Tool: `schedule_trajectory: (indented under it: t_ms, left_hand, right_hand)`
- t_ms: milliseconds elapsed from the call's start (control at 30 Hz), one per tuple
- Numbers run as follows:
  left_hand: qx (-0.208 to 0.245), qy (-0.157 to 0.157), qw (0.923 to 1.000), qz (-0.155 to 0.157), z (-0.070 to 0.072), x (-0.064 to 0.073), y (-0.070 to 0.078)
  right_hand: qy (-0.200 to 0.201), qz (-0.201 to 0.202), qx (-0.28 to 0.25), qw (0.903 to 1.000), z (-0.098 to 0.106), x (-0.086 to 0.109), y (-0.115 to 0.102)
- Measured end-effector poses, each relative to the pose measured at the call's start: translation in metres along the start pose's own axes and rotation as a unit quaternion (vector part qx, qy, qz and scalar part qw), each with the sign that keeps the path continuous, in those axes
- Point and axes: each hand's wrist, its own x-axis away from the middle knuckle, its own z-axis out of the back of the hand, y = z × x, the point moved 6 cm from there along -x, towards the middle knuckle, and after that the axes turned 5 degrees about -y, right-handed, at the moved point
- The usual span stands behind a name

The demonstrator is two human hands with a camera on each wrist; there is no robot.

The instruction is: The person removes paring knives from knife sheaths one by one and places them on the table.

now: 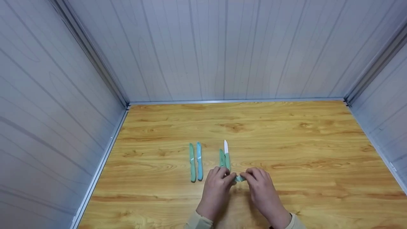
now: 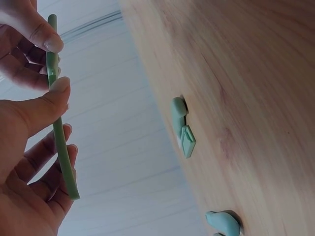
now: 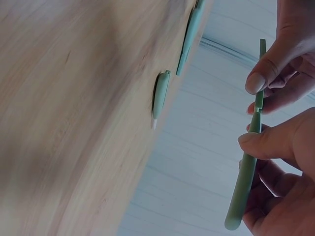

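Note:
A green paring knife [image 3: 241, 189] with its green sheath [image 3: 260, 93] on the blade end is held between both hands, raised over the table. My left hand [image 1: 217, 184] pinches the sheath between thumb and fingers. On the handle, my right hand [image 1: 261, 187] grips with thumb and fingers, close beside the left. In the head view the fingers hide most of this knife. Just beyond the left hand lies a bare knife [image 1: 227, 160] with a green handle and white blade, pointing away. A loose green sheath [image 1: 222, 156] lies along its left side.
To the left, a green sheathed knife [image 1: 192, 165] and a blue sheathed knife [image 1: 199, 162] lie side by side on the wood-grain table [image 1: 302, 143]. Pale panel walls [image 1: 206, 51] enclose the table at the back and both sides.

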Motion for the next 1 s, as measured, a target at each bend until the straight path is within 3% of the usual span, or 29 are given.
schedule_trajectory:
  t_ms: [133,367,1000]
  left_hand:
    - [0.002,-0.006,1.0,0.004,0.0006,0.0001,-0.0003]
    - [0.006,0.026,0.9995,-0.016,0.0017,0.0029,-0.0009]
    - [0.024,-0.006,0.9997,0.008,-0.0008,0.0031,-0.0042]
  right_hand:
    - [0.001,0.0,-0.003,1.0,-0.0003,0.0006,0.0002]
    - [0.016,0.02,0.001,0.9997,-0.0014,0.002,0.0001]
    - [0.014,0.016,0.003,0.9998,-0.0005,0.0014,0.0023]
